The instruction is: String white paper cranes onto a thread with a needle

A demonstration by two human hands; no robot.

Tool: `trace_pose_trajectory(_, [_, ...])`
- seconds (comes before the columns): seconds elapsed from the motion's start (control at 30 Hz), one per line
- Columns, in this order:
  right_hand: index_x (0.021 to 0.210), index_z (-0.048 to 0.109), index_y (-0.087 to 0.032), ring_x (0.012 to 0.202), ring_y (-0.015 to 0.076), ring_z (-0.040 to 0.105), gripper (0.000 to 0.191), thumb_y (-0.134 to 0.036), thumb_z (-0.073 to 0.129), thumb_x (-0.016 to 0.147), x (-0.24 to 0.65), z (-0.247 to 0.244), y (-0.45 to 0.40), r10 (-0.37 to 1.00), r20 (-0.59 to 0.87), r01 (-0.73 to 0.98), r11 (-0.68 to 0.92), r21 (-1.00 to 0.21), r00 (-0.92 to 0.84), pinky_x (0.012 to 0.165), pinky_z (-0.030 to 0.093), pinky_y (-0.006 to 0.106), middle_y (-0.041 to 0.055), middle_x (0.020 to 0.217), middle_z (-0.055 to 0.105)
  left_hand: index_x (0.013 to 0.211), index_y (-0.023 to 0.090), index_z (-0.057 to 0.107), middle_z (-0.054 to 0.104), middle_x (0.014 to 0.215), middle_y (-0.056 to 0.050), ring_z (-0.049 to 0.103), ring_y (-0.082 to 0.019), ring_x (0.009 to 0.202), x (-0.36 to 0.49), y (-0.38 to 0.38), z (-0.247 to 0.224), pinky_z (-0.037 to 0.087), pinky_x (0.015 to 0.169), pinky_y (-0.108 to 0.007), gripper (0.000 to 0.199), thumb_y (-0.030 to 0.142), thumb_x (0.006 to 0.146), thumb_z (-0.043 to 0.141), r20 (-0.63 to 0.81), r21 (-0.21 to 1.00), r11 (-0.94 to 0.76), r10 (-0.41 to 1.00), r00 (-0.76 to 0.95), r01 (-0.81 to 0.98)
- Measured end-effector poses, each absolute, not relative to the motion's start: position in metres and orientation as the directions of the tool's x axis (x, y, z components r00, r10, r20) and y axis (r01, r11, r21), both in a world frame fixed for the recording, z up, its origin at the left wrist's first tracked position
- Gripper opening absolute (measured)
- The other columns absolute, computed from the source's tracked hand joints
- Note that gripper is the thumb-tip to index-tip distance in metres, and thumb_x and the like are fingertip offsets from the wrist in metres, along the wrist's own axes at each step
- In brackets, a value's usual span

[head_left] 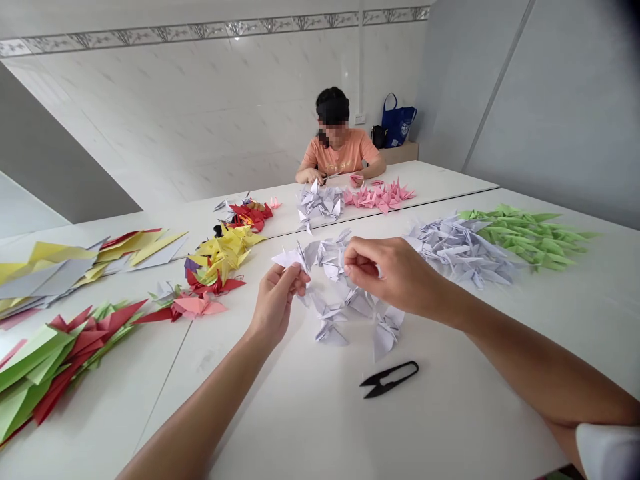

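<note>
Bright, even light; soft shadows; tiled wall [200, 113] bowed near edges; top-right corner dark, perhaps obstructed.

Nothing legible anywhere in view. Only candidates: a white round emblem on the blue tote bag [399, 121] at the back by the wall, too small and blurred to read, and a faint print on the chest of the orange T-shirt [340, 152] worn by the person across the table, also unreadable. No letters, numbers, brand names or signs can be made out on either.
</note>
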State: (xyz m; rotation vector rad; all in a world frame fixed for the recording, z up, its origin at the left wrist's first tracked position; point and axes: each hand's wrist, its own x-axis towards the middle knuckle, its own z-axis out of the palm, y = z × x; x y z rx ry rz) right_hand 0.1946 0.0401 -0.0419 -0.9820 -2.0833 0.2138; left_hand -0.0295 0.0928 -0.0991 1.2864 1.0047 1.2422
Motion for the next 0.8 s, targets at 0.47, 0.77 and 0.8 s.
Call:
trace_pose_trajectory(0.47, [0.08, 0.051, -0.02, 0.056, 0.0075, 0.04, 0.013, -0.013, 0.055, 0.09, 0.188, -0.05, 0.038, 0.718, 0.566, 0.507, 0.692, -0.515, -0.405, 0.055, 0.034, 0.021, -0.0063, 0.064, 0.045, 0.087, 0.018, 0.063, 0.07, 0.066, 0.002, 0.06, -0.011, 0.056, -0.02, 0.064, -0.082, 0.046, 0.063, -0.026, 0.021, 0.038, 0.089, 0.07, 0.256, 0.966, -0.253, 0.963, 0.08, -0.046])
trace_pose_trajectory(0.77, [0.08, 0.051, -0.019, 0.056, 0.0072, 0.041, 0.013, -0.011, 0.057, 0.089, 0.187, -0.051, 0.039, 0.732, 0.553, 0.522, 0.677, -0.52, -0.399, 0.056, 0.035, 0.021, -0.0065, 0.064, 0.047, 0.086, 0.018, 0.062, 0.071, 0.067, 0.0, 0.062, -0.012, 0.057, -0.02, 0.061, -0.08, 0.05, 0.062, -0.027, 0.021, 0.038, 0.091, 0.069, 0.334, 0.942, -0.336, 0.94, 0.075, 0.016])
trace_pose_trajectory(0.8, [0.08, 0.052, -0.019, 0.056, 0.0073, 0.041, 0.013, -0.012, 0.057, 0.089, 0.187, -0.051, 0.039, 0.733, 0.552, 0.52, 0.675, -0.522, -0.398, 0.056, 0.035, 0.021, -0.0064, 0.064, 0.047, 0.086, 0.018, 0.062, 0.071, 0.069, 0.0, 0.063, -0.013, 0.057, -0.02, 0.059, -0.079, 0.051, 0.061, -0.027, 0.021, 0.037, 0.092, 0.068, 0.367, 0.928, -0.371, 0.927, 0.083, 0.043])
